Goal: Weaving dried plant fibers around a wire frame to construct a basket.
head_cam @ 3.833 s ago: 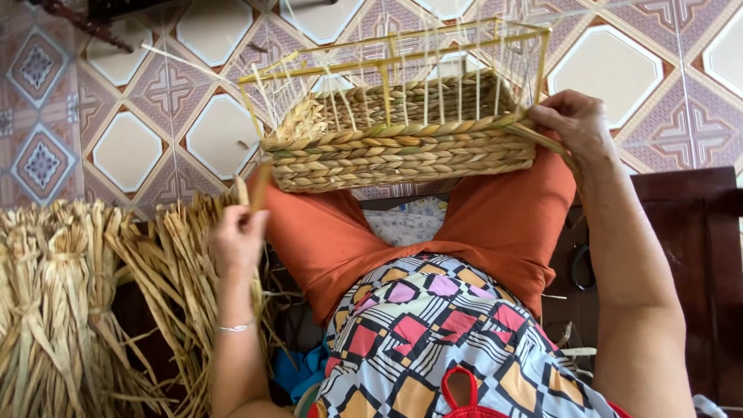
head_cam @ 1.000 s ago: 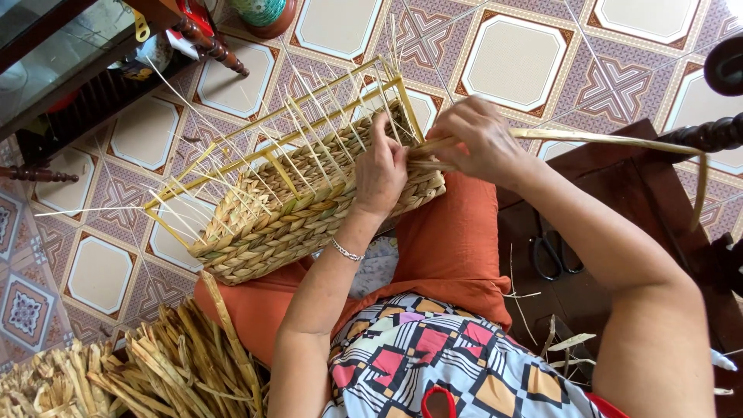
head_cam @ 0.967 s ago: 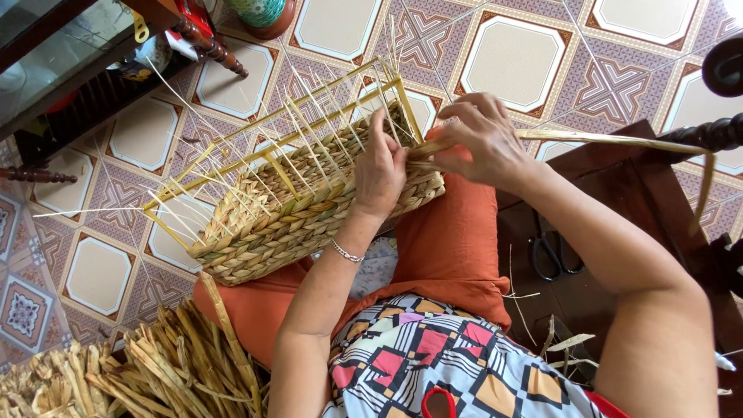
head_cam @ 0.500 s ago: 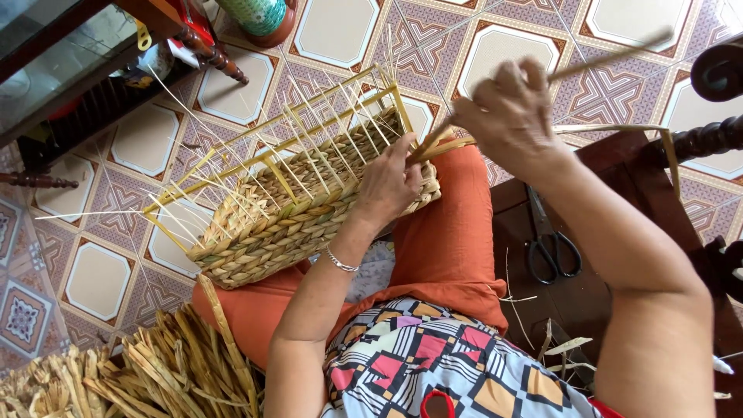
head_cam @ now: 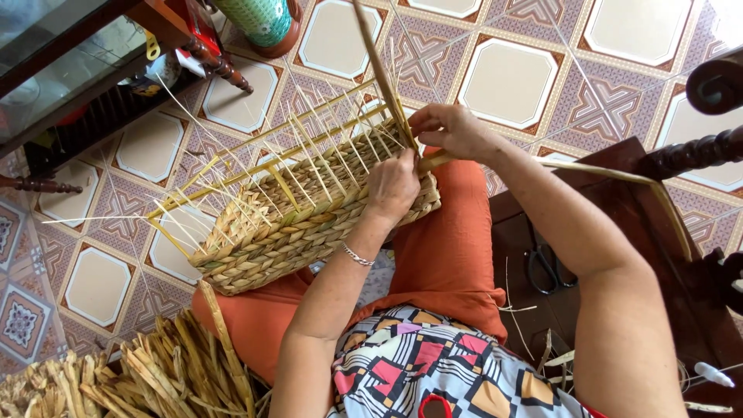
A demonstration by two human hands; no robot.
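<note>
A half-woven straw basket (head_cam: pixel 286 224) with upright yellow spokes rests on my lap, over orange trousers. My left hand (head_cam: pixel 392 188) presses on the basket's right end, fingers curled over the woven wall. My right hand (head_cam: pixel 451 130) sits just beyond that end and pinches a long flat straw strand (head_cam: pixel 381 73) that runs up and away over the floor tiles. A second strand (head_cam: pixel 611 172) bends from the basket's corner out to the right over the dark wooden seat.
A pile of dried straw strands (head_cam: pixel 139 375) lies at lower left by my knee. Black scissors (head_cam: pixel 544 267) lie on the dark wooden seat (head_cam: pixel 588 162) at right. A glass-topped wooden table (head_cam: pixel 70 70) and a green vase (head_cam: pixel 259 19) stand at the top left on the patterned tiles.
My left hand left the straw pile and came to the basket's right end. My right hand pulled the strand out and swung it from pointing right to pointing up over the basket.
</note>
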